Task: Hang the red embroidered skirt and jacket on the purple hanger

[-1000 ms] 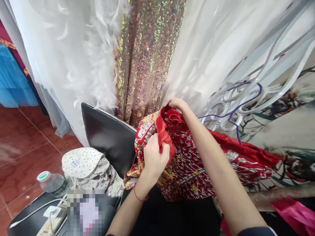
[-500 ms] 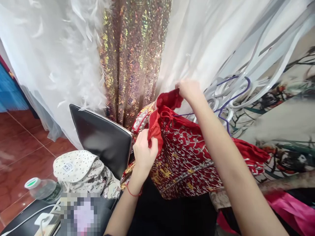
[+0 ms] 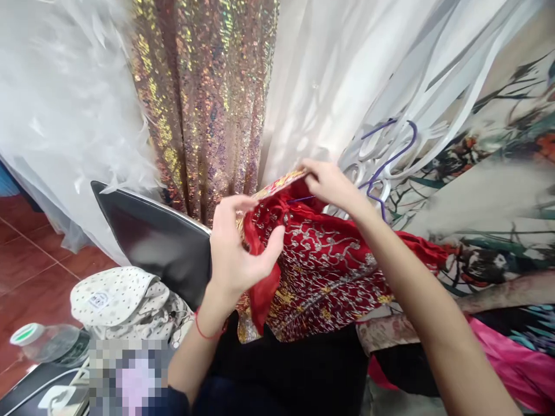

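Before the sequined drape, beside the black chair's right edge, the red embroidered garment is lying over the lap, right grip pinching its rim, left grip, earlier pinching lining, now gaping wide.

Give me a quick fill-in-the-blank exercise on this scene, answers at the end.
The right hand grips the edge of the ____ embroidered garment.
A thin red bracelet circles the ____ wrist.
The hanger reaching into the garment's opening is ____.
The clear bottle has a white cap with a ____ top.

Missing words: red; left; purple; green.
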{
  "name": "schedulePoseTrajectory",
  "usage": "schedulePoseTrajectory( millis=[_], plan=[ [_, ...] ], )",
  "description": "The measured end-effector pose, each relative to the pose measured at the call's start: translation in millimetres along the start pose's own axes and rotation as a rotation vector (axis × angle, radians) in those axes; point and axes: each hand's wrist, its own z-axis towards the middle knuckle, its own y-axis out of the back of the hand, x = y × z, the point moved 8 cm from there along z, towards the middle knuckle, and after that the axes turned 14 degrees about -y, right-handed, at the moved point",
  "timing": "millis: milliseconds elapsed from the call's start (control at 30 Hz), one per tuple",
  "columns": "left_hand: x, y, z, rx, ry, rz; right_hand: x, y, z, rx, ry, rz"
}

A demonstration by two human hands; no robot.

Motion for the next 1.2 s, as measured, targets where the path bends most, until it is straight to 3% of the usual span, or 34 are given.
schedulePoseTrajectory(
  millis=[67,167,267,333,467,600,667,767,867,967,1067,1100,1133,1200],
  plan=[
    [-3.1,-21.6,26.5,0.183,-0.07,0.078,3.5,-8.5,-20.1,0.077,0.029,-0.093],
    [11.0,-78.9,56.7,0.594,-0.113,0.105,9.0,-11.2,-40.6,0.078,0.085,-0.143],
    [37.3,-142.7,60.2,1.076,-0.127,-0.002,7.7,-10.6,-47.1,-0.006,0.095,-0.135],
    [50.8,-172.8,58.3,1.269,-0.12,-0.171,4.9,-11.3,-47.8,-0.089,0.107,-0.132],
    [62.5,-208.7,68.8,1.344,-0.068,-0.518,1.5,-15.9,-46.4,-0.204,0.2,-0.1],
    [69.3,-226.7,64.3,1.486,-0.008,-0.643,-2.0,-22.3,-42.9,-0.241,0.252,-0.104],
    [77.0,-228.4,58.3,1.463,0.051,-0.702,1.1,-26.1,-44.6,-0.271,0.295,-0.11],
    [94.7,-225.7,46.5,1.336,0.131,-0.773,9.2,-31.7,-48.2,-0.323,0.344,-0.142],
    [107.1,-224.5,33.9,1.301,0.133,-0.793,12.3,-32.1,-48.8,-0.349,0.344,-0.168],
    [105.8,-226.5,33.1,1.3,0.111,-0.889,4.8,-18.4,-59.6,-0.424,0.369,-0.128],
    [102.9,-228.8,33.2,1.35,0.188,-0.964,-14.3,9.5,-96.0,-0.604,0.452,0.004],
    [103.7,-229.3,31.7,1.372,0.232,-0.953,-27.5,20.1,-108.3,-0.667,0.409,0.055],
    [104.1,-229.4,29.1,1.399,0.269,-0.94,-47.8,31.6,-117.7,-0.736,0.271,0.105],
    [104.0,-228.8,26.5,1.402,0.289,-0.927,-93.4,41.7,-125.7,-0.699,-0.072,0.123]
  ],
)
